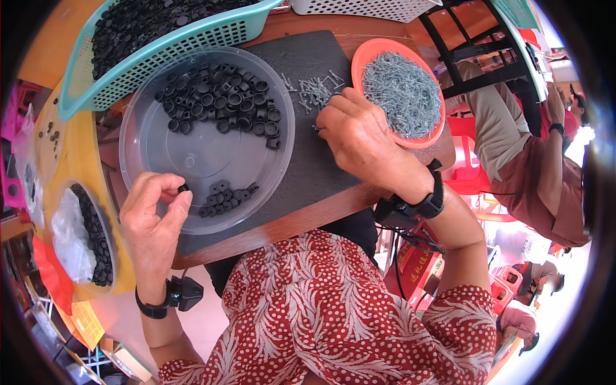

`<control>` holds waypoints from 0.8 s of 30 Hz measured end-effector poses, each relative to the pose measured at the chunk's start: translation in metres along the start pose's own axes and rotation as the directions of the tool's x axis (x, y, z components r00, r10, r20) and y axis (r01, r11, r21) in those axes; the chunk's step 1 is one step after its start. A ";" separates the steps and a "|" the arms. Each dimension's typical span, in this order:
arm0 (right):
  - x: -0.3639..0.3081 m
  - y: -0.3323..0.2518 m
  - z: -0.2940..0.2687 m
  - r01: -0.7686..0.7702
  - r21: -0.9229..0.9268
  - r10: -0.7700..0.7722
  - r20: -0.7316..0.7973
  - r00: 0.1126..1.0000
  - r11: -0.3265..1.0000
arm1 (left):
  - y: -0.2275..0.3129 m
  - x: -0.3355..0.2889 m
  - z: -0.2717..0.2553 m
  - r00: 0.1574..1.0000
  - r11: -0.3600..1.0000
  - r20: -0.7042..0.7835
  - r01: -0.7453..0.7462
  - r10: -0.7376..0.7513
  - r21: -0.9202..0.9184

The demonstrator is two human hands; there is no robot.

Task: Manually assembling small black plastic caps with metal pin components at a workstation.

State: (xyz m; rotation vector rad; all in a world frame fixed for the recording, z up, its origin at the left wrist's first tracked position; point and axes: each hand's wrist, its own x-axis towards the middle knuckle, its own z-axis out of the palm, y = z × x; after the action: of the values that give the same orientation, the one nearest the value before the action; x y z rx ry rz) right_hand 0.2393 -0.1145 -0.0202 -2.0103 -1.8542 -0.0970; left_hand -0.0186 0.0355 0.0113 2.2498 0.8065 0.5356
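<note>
My left hand [153, 208] is closed in a pinch at the near left rim of a clear round plastic tub [186, 151]. Between its thumb and forefinger is a small black plastic part [183, 188]. My right hand [359, 125] has its fingers pressed together at a loose pile of silver screws [316, 94] on a dark mat [321, 58]. What its fingertips hold, if anything, is hidden. Inside the tub, black ring-shaped caps [221, 99] are heaped at the far side, and smaller black pieces [224, 197] lie grouped at the near side.
An orange bowl [443, 122] full of screws stands right of the mat. At the far left is a green perforated basket [173, 48] of black parts. A white basket [366, 6] sits at the back. Left lies a container of black parts with a plastic bag [74, 250]. Another person [539, 154] sits right.
</note>
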 end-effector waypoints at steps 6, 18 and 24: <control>-0.001 -0.002 -0.004 -0.043 0.162 0.053 -0.058 0.997 0.986 | 0.006 0.000 0.001 0.992 0.966 0.023 0.122 -0.120 -0.229; -0.004 -0.003 -0.003 -0.089 0.278 0.110 -0.060 0.992 0.957 | 0.010 0.002 0.012 0.995 0.938 0.046 0.099 -0.089 -0.332; -0.005 -0.006 -0.004 -0.152 0.311 0.182 -0.068 0.981 0.938 | 0.009 0.003 0.018 1.000 0.942 0.009 0.018 -0.016 -0.336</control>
State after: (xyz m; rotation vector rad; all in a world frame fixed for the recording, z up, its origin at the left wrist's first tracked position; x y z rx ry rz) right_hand 0.2337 -0.1205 -0.0170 -1.9003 -1.5254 0.1319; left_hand -0.0029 0.0247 0.0059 1.9270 0.6732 0.6092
